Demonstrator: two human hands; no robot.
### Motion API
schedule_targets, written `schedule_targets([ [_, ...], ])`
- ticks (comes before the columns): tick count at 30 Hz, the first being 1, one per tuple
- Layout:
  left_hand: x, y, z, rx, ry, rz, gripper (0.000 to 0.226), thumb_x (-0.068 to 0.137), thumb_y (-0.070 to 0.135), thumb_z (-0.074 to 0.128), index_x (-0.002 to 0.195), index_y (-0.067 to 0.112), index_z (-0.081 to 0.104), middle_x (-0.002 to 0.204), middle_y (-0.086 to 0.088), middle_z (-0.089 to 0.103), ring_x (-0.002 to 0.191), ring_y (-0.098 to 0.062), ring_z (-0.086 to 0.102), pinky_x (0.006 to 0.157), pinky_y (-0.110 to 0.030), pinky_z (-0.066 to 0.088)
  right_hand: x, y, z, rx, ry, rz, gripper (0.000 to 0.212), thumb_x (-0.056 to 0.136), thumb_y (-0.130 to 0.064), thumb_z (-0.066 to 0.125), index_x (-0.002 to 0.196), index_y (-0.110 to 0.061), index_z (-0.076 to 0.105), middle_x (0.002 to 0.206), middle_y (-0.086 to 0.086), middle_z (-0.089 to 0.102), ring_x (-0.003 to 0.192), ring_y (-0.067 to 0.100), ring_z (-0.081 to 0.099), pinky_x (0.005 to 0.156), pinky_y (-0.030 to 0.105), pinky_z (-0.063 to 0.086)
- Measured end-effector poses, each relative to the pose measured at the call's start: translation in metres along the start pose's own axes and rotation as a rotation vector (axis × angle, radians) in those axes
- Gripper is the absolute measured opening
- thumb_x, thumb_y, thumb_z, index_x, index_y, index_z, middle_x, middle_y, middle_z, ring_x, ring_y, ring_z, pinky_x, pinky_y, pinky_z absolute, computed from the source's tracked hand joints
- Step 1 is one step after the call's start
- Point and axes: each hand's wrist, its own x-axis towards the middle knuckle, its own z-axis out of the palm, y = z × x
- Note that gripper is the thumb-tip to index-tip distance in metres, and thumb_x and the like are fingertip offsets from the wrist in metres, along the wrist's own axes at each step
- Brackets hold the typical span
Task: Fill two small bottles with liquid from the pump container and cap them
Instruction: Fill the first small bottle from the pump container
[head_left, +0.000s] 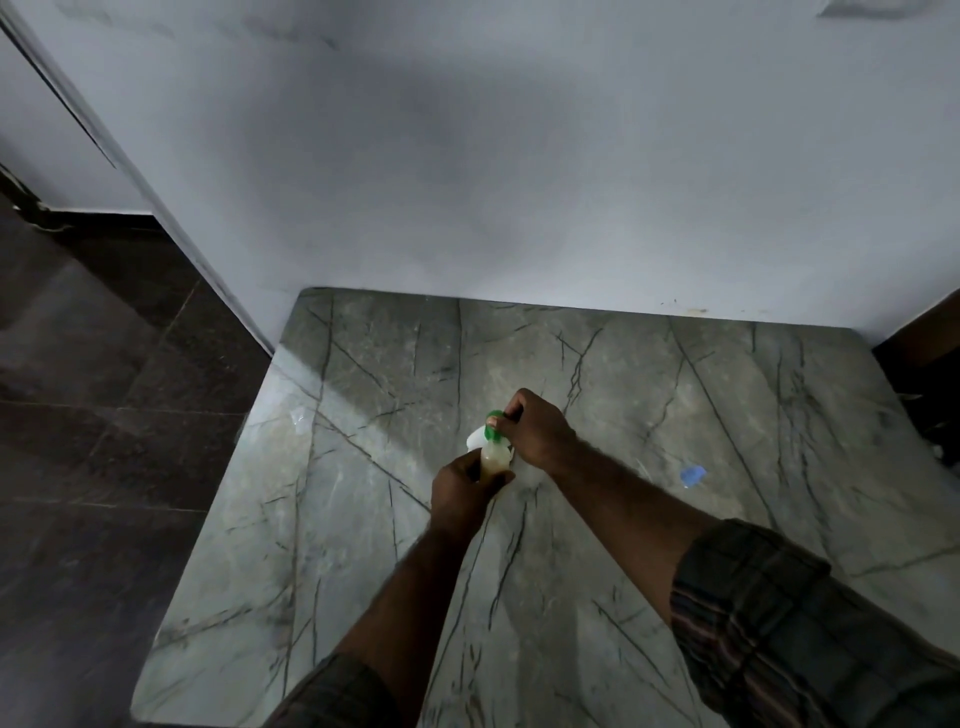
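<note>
Grips a small bottle (491, 462) upright in the left hand (460, 491), with fingers curled round its body and pale yellowish liquid inside. Pinches a green top (493, 418) just above that grip with the right hand (537, 434); cannot tell whether cap or pump head. Looks like closing off bottle 1 of 2; could equally be filling. Calls next for a steady hold below and a turn above until seated. Shows a white shape (475, 440), mostly hidden, touching the bottle just beyond the left grip, possibly the pump container. Leaves a blue scrap (692, 475) on the marble table (363, 519), well right of both grips.
</note>
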Motion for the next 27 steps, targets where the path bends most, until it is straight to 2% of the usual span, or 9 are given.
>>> schedule_targets([
  [6,0.001,0.001,-0.002,0.002,-0.004,0.013,0.045,0.076,0.029,0.085,0.117,0.017,0.073,0.100,-0.003,0.078,0.092,-0.019,0.073,0.087,-0.046,0.060,0.001,0.001,0.005,-0.013,0.031,0.012,0.029,0.092,-0.042,0.063,0.101,-0.015,0.058,0.101,0.004,0.068,0.097,0.023,0.063,0.092,0.044,0.050],
  [9,0.001,-0.001,-0.001,-0.012,0.004,0.008,0.044,0.077,0.029,0.085,0.117,0.018,0.073,0.098,-0.002,0.078,0.091,-0.018,0.073,0.087,-0.045,0.060,0.000,0.002,0.007,-0.003,0.016,0.024,0.029,0.093,-0.042,0.062,0.103,-0.015,0.058,0.103,0.005,0.069,0.099,0.025,0.064,0.096,0.048,0.049],
  [13,0.002,0.003,-0.001,-0.058,-0.002,-0.004,0.046,0.076,0.025,0.086,0.119,0.016,0.072,0.101,-0.002,0.078,0.094,-0.017,0.073,0.088,-0.043,0.061,0.002,-0.004,-0.002,0.004,0.003,0.014,0.030,0.092,-0.041,0.064,0.103,-0.014,0.059,0.106,0.006,0.069,0.097,0.022,0.063,0.094,0.043,0.050],
  [18,0.003,0.000,-0.001,-0.040,-0.002,-0.009,0.047,0.075,0.027,0.087,0.118,0.016,0.073,0.098,0.000,0.078,0.092,-0.016,0.073,0.087,-0.042,0.061,-0.003,0.001,0.003,0.006,0.003,0.032,0.030,0.093,-0.043,0.062,0.103,-0.015,0.058,0.104,0.005,0.068,0.100,0.026,0.063,0.098,0.050,0.047],
  [27,0.001,0.004,-0.003,-0.064,0.003,-0.007,0.045,0.075,0.027,0.087,0.117,0.018,0.073,0.099,0.000,0.078,0.093,-0.015,0.073,0.088,-0.044,0.061,-0.001,-0.005,-0.003,0.006,0.000,0.008,0.030,0.093,-0.040,0.063,0.105,-0.013,0.058,0.105,0.007,0.069,0.099,0.024,0.063,0.094,0.045,0.050],
])
